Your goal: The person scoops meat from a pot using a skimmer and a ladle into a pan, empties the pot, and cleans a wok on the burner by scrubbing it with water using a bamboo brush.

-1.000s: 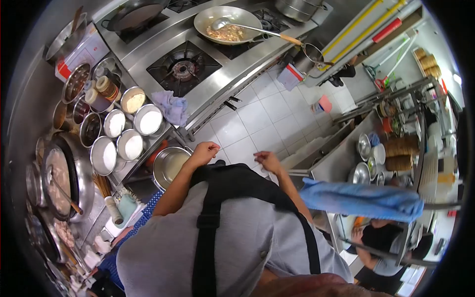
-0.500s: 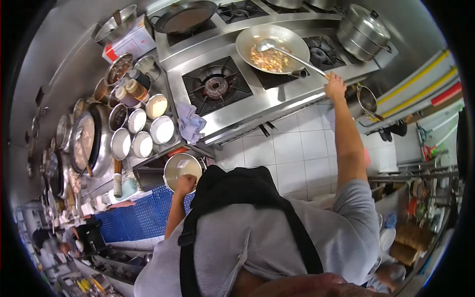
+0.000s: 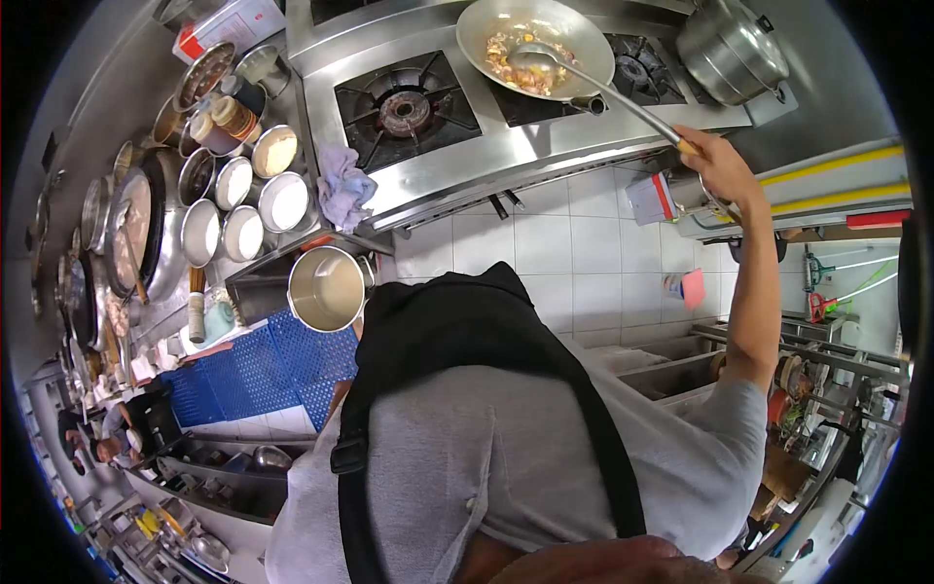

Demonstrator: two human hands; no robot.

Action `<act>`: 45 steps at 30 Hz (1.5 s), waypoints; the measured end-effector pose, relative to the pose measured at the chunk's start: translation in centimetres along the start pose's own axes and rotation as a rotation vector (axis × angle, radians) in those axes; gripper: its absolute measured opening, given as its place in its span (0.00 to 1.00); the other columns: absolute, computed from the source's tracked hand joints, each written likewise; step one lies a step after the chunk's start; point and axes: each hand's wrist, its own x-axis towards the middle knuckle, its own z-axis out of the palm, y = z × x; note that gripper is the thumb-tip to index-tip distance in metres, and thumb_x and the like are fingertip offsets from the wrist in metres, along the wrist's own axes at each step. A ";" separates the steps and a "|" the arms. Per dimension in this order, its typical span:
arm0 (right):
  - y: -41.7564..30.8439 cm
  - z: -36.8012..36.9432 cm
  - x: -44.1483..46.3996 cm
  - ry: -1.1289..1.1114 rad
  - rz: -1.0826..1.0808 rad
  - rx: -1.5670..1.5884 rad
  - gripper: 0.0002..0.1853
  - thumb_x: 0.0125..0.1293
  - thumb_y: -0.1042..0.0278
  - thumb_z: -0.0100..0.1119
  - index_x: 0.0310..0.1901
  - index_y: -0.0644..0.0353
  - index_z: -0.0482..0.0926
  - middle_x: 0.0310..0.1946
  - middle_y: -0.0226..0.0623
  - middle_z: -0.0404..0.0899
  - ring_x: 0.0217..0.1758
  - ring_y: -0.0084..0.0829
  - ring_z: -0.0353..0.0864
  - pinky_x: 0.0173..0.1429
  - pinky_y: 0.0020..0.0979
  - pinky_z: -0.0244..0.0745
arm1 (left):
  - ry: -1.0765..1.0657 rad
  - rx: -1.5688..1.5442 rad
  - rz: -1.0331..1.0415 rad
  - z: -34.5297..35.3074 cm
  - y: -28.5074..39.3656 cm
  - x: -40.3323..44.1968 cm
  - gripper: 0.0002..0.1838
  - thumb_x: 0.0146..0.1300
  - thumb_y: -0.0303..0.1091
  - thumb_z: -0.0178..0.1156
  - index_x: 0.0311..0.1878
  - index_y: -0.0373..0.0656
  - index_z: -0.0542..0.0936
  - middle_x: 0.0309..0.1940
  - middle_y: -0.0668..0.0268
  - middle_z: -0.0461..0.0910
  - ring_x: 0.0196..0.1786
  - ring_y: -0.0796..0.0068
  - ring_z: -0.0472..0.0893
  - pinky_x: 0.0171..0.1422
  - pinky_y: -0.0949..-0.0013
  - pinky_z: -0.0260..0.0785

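Observation:
My right hand (image 3: 718,167) is closed around the wooden end of a long-handled ladle (image 3: 628,102). The bowl of the ladle rests among chopped, browned food (image 3: 520,73) inside a pale wok (image 3: 589,44) on the stove. Of my left hand only a sliver of skin shows (image 3: 359,328), between the black apron and the right side of a steel pot (image 3: 329,289); its fingers are hidden. Pale contents lie in that pot, below the counter edge.
A bare burner (image 3: 406,112) lies left of the wok, and a lidded steel pot (image 3: 735,58) stands to the right. A crumpled cloth (image 3: 342,187) hangs at the stove corner. Several seasoning bowls (image 3: 284,201) and bottles (image 3: 233,117) crowd the left counter. Another person (image 3: 112,433) stands far left.
My right hand has drawn back rightward, pulling the ladle toward the near side of the wok. My left hand has moved from over the pot to mostly out of sight. The view has shifted.

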 end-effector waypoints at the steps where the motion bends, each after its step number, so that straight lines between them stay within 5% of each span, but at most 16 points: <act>1: -2.6 -1.9 -1.0 -0.105 0.183 0.130 0.29 0.69 0.73 0.55 0.72 0.58 0.72 0.35 0.37 0.81 0.26 0.30 0.77 0.32 0.33 0.75 | -0.010 -0.011 -0.001 -0.1 0.2 0.9 0.11 0.66 0.39 0.59 0.33 0.44 0.83 0.25 0.61 0.81 0.26 0.64 0.81 0.29 0.61 0.72; 3: -4.9 -2.9 -1.7 -0.224 0.350 0.290 0.28 0.72 0.70 0.55 0.74 0.57 0.71 0.26 0.24 0.68 0.15 0.14 0.63 0.17 0.22 0.60 | -0.018 -0.054 0.019 -0.9 1.2 3.1 0.11 0.68 0.39 0.59 0.33 0.43 0.83 0.24 0.61 0.81 0.26 0.66 0.81 0.28 0.63 0.71; 8: -3.4 1.5 4.3 -0.151 0.297 0.215 0.28 0.74 0.63 0.56 0.73 0.59 0.70 0.25 0.27 0.71 0.16 0.17 0.67 0.17 0.25 0.65 | -0.076 -0.473 0.038 -6.1 6.0 12.4 0.12 0.70 0.39 0.58 0.33 0.42 0.82 0.23 0.63 0.79 0.24 0.71 0.79 0.25 0.67 0.70; 11: -4.2 4.4 6.7 0.031 0.378 0.306 0.29 0.72 0.63 0.56 0.73 0.58 0.71 0.24 0.29 0.73 0.16 0.22 0.71 0.18 0.28 0.69 | -0.096 -0.893 0.170 -10.8 11.1 14.2 0.12 0.72 0.38 0.58 0.35 0.40 0.83 0.24 0.64 0.80 0.23 0.76 0.78 0.24 0.70 0.69; 14: -4.3 7.7 9.4 0.141 0.355 0.188 0.18 0.69 0.66 0.56 0.56 0.66 0.80 0.27 0.47 0.81 0.21 0.36 0.83 0.21 0.39 0.76 | 0.121 -1.034 -0.033 -12.4 16.6 12.3 0.15 0.70 0.31 0.57 0.56 0.36 0.80 0.34 0.57 0.85 0.27 0.79 0.80 0.27 0.73 0.71; 16: -3.5 11.1 12.0 0.136 0.395 0.086 0.21 0.68 0.65 0.59 0.60 0.65 0.78 0.30 0.50 0.83 0.23 0.43 0.84 0.29 0.43 0.79 | 0.166 -1.061 -0.093 -12.1 17.5 11.5 0.09 0.67 0.30 0.64 0.45 0.35 0.83 0.28 0.59 0.82 0.24 0.69 0.80 0.27 0.70 0.72; 20: -5.2 14.6 10.4 0.275 0.121 -0.119 0.24 0.66 0.66 0.61 0.63 0.64 0.77 0.38 0.60 0.84 0.29 0.56 0.85 0.40 0.48 0.81 | 0.070 -0.730 -0.026 -6.1 9.8 12.5 0.10 0.68 0.32 0.62 0.46 0.35 0.84 0.32 0.57 0.83 0.30 0.66 0.80 0.33 0.67 0.72; 23: -7.0 16.7 6.2 0.441 -0.141 -0.063 0.20 0.67 0.67 0.61 0.58 0.68 0.79 0.36 0.56 0.85 0.23 0.43 0.86 0.23 0.43 0.78 | 0.065 -0.343 0.038 -2.2 4.4 10.4 0.11 0.69 0.34 0.61 0.47 0.36 0.84 0.35 0.56 0.83 0.34 0.63 0.80 0.38 0.64 0.72; 26: -10.1 15.7 4.3 0.150 0.456 0.754 0.25 0.69 0.66 0.62 0.64 0.66 0.76 0.33 0.44 0.83 0.19 0.29 0.81 0.17 0.34 0.71 | 0.048 -0.161 0.043 -0.5 1.6 8.2 0.12 0.69 0.35 0.60 0.47 0.37 0.84 0.38 0.54 0.83 0.38 0.60 0.81 0.43 0.62 0.72; 27: -9.7 15.5 4.6 0.159 0.444 0.784 0.25 0.69 0.66 0.63 0.66 0.64 0.76 0.29 0.34 0.79 0.18 0.19 0.75 0.14 0.27 0.64 | 0.045 -0.130 0.048 -0.4 1.2 7.8 0.12 0.70 0.35 0.59 0.47 0.37 0.84 0.39 0.54 0.83 0.39 0.59 0.81 0.44 0.61 0.72; 31: -10.3 16.7 6.6 0.356 0.497 0.487 0.27 0.68 0.66 0.64 0.66 0.68 0.75 0.33 0.47 0.85 0.21 0.32 0.83 0.25 0.36 0.77 | 0.086 -0.118 0.097 -0.8 0.9 8.2 0.14 0.71 0.37 0.58 0.48 0.38 0.85 0.43 0.52 0.84 0.44 0.55 0.81 0.51 0.58 0.72; 35: -6.1 23.1 8.2 0.618 0.222 -0.119 0.27 0.67 0.66 0.64 0.65 0.70 0.75 0.30 0.52 0.84 0.23 0.37 0.85 0.34 0.37 0.81 | 0.173 -0.235 0.196 -2.2 1.8 11.3 0.15 0.72 0.39 0.56 0.49 0.38 0.85 0.47 0.50 0.84 0.50 0.52 0.81 0.57 0.55 0.72; 38: -13.9 18.1 4.1 0.328 0.458 0.465 0.29 0.67 0.67 0.64 0.67 0.69 0.73 0.37 0.53 0.84 0.24 0.35 0.85 0.32 0.36 0.80 | 0.218 -0.528 0.260 -3.0 2.6 14.2 0.16 0.72 0.40 0.55 0.49 0.39 0.85 0.50 0.48 0.84 0.54 0.49 0.81 0.62 0.52 0.72; 40: -14.9 18.4 1.9 0.277 0.482 0.676 0.29 0.67 0.67 0.64 0.69 0.67 0.73 0.33 0.44 0.82 0.21 0.26 0.80 0.22 0.32 0.73 | 0.128 -0.953 0.233 -3.8 3.6 14.2 0.18 0.74 0.42 0.54 0.50 0.40 0.86 0.52 0.48 0.84 0.55 0.47 0.81 0.64 0.53 0.71; 43: -12.9 18.5 1.2 0.230 0.500 0.998 0.29 0.69 0.68 0.64 0.70 0.65 0.73 0.31 0.35 0.79 0.19 0.17 0.73 0.16 0.28 0.65 | 0.187 -0.515 0.386 -7.0 8.0 11.3 0.19 0.75 0.43 0.52 0.52 0.39 0.85 0.51 0.52 0.85 0.54 0.54 0.82 0.63 0.57 0.72; 45: -11.0 17.7 3.5 0.209 0.461 0.734 0.29 0.67 0.67 0.65 0.69 0.64 0.74 0.35 0.41 0.83 0.23 0.26 0.80 0.23 0.32 0.74 | 0.174 -0.212 0.443 -7.7 8.1 11.3 0.19 0.76 0.41 0.51 0.54 0.37 0.83 0.51 0.54 0.85 0.53 0.58 0.82 0.62 0.59 0.73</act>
